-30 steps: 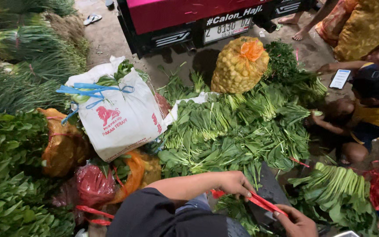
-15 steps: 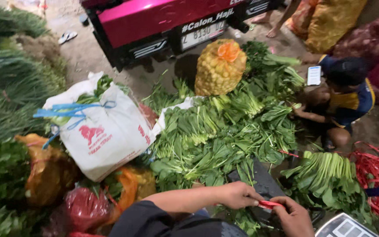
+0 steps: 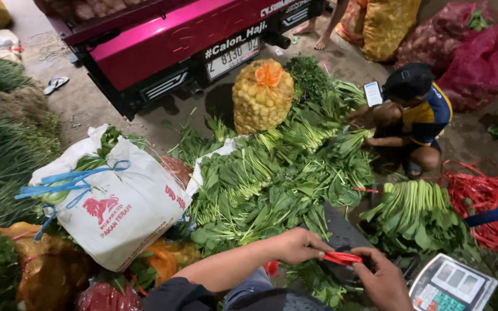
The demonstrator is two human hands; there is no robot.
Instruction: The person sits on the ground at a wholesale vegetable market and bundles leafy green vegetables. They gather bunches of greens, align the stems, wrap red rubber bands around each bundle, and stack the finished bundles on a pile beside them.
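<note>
- Two hands meet at the lower middle of the frame: the left hand (image 3: 298,245) and the right hand (image 3: 383,282) each pinch an end of a red plastic strap (image 3: 341,258).
- The strap lies nearly level, its long axis running left to right across the frame with a slight dip toward the right; one end sits under the left fingertips, the other under the right thumb.
- Both grips are pressed together on the strap, fingers curled in.
- Just under the strap is a dark flat sheet (image 3: 341,233), and below the left hand some leafy stems (image 3: 318,285).
- A wide heap of leafy greens (image 3: 272,184) fills the middle of the frame, right above the hands.
- A white sack (image 3: 119,210) tied with blue string stands at the left, stuffed with greens.
- A yellow net bag (image 3: 262,98) with an orange tuft on top stands upright at the upper middle, in front of a pink vehicle (image 3: 174,40).
- A digital scale (image 3: 453,285) shows at the lower right corner, just beside the right hand.
- A bundle of pale green stalks (image 3: 416,201) lies at the right, next to a pile of red straps (image 3: 488,201).
- Another person (image 3: 416,112) crouches at the upper right, near a phone (image 3: 372,93).
</note>
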